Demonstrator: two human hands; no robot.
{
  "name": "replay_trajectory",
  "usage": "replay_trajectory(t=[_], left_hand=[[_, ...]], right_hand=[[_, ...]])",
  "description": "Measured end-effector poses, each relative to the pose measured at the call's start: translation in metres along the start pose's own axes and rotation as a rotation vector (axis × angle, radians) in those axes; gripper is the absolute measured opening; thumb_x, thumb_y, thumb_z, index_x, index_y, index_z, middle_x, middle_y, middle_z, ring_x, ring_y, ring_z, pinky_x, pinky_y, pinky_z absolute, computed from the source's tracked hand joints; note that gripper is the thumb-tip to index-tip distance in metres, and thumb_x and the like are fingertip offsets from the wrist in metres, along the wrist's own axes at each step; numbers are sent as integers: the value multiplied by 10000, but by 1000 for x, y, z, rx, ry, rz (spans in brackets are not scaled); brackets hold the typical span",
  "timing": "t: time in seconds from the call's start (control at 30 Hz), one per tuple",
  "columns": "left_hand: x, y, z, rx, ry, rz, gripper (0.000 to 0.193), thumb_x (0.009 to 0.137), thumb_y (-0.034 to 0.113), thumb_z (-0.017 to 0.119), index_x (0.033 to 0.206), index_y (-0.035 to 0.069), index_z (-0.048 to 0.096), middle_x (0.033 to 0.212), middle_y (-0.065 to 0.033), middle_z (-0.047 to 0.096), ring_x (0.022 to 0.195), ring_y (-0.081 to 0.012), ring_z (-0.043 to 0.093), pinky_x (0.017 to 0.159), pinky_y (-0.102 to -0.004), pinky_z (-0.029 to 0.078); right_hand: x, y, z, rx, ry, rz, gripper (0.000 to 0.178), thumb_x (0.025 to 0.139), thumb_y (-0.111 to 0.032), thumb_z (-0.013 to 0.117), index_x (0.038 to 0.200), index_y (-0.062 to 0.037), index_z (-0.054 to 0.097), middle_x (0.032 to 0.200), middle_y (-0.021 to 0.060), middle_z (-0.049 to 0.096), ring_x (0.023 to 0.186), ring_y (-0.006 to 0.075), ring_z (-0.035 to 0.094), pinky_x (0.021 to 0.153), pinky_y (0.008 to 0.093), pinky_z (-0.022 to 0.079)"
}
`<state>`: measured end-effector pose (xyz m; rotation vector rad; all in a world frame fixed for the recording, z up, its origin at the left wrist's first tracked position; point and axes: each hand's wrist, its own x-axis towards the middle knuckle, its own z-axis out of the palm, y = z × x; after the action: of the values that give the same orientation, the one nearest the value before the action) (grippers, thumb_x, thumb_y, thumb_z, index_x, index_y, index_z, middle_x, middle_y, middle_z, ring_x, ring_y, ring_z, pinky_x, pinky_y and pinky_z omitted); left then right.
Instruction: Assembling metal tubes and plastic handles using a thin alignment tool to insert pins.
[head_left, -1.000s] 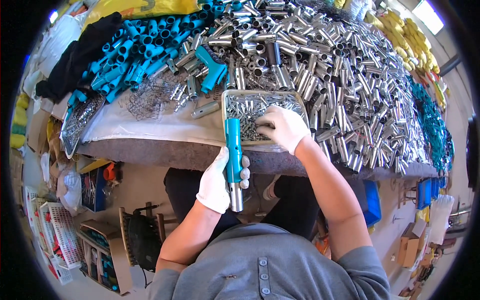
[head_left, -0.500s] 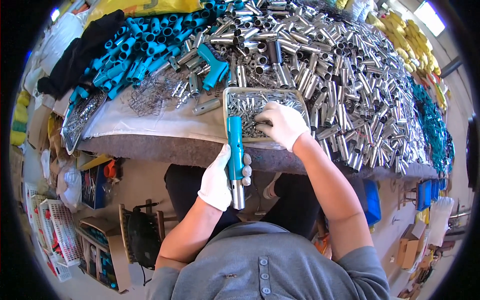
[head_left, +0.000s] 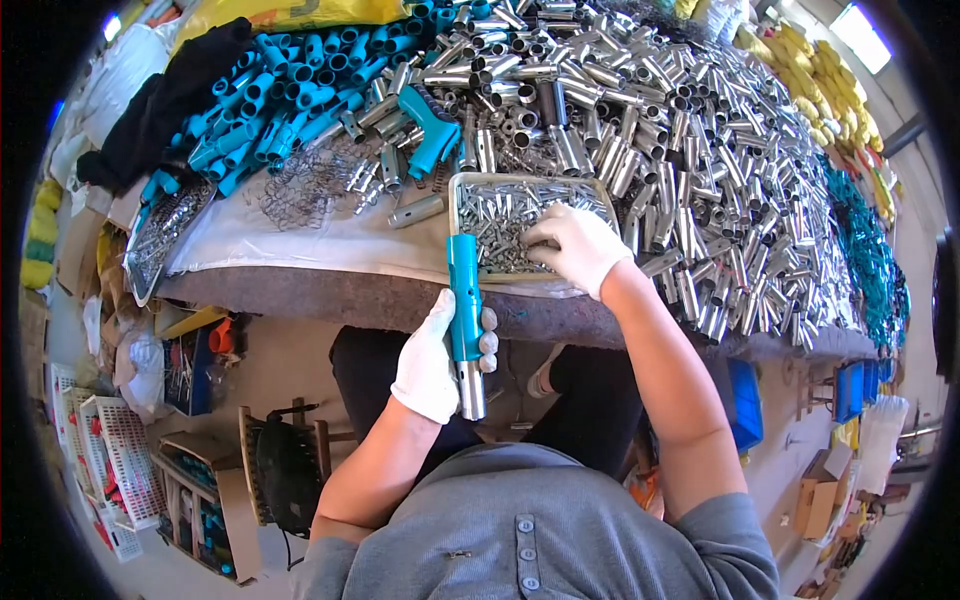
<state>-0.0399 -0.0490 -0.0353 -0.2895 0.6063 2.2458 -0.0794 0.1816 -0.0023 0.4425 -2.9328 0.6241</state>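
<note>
Head view, and I see the right hand [head_left: 582, 248] sitting slightly farther right in the tray [head_left: 530, 179] than half a second ago, fingers bent close together and tips down among the small metal parts [head_left: 495, 215]. Those tips are hidden, so I cannot tell whether they pinch anything. The left hand [head_left: 425, 365] has barely shifted; it stays curled around a teal tube [head_left: 464, 300] with a shiny metal near end, thumb on the left, fingers showing on the right. The tube is in front of the tray's near left corner; whether they touch I cannot tell. The palm covers part of it. At the far left, a yellow sack [head_left: 290, 14] bears a dark printed mark, cut off and unreadable. Metal tubes [head_left: 690, 170] heap up on the right, the farthest hard to make out.
</note>
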Motion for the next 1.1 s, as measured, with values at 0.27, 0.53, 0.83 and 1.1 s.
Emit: replay_trajectory(t=[0.27, 0.53, 0.83, 1.1], left_hand=[[10, 3, 8, 12, 9, -25, 297, 967, 379, 429, 1026, 98, 502, 832, -78, 585, 653, -163, 557, 542, -292, 474], [-3, 6, -27, -425, -254, -117, 329, 917, 394, 519, 1033, 89, 480, 832, -103, 561, 636, -155, 544, 464, -273, 458], [9, -25, -14, 126, 19, 116, 387, 925, 475, 465, 829, 104, 516, 674, -45, 512, 453, -150, 489, 361, -299, 390], [-10, -11, -27, 93, 50, 135, 368, 937, 455, 446, 846, 106, 519, 686, -49, 510, 461, -157, 477, 374, -306, 390]], right_hand=[[3, 5, 0, -59, -25, 110, 116, 805, -183, 588, 851, -103, 660, 863, 124, 604, 850, 323, 597, 772, 397, 477], [22, -28, 20, -17, -134, 182, 250, 802, -291, 607, 898, -76, 690, 900, 127, 637, 868, 299, 604, 760, 380, 470], [-5, -18, -14, -169, -34, 61, 243, 822, -255, 656, 915, -32, 675, 919, 158, 659, 862, 303, 618, 798, 370, 473], [-15, -49, -13, -231, 175, -49, 282, 810, -264, 691, 883, 7, 679, 846, 148, 676, 762, 281, 644, 713, 349, 513]])
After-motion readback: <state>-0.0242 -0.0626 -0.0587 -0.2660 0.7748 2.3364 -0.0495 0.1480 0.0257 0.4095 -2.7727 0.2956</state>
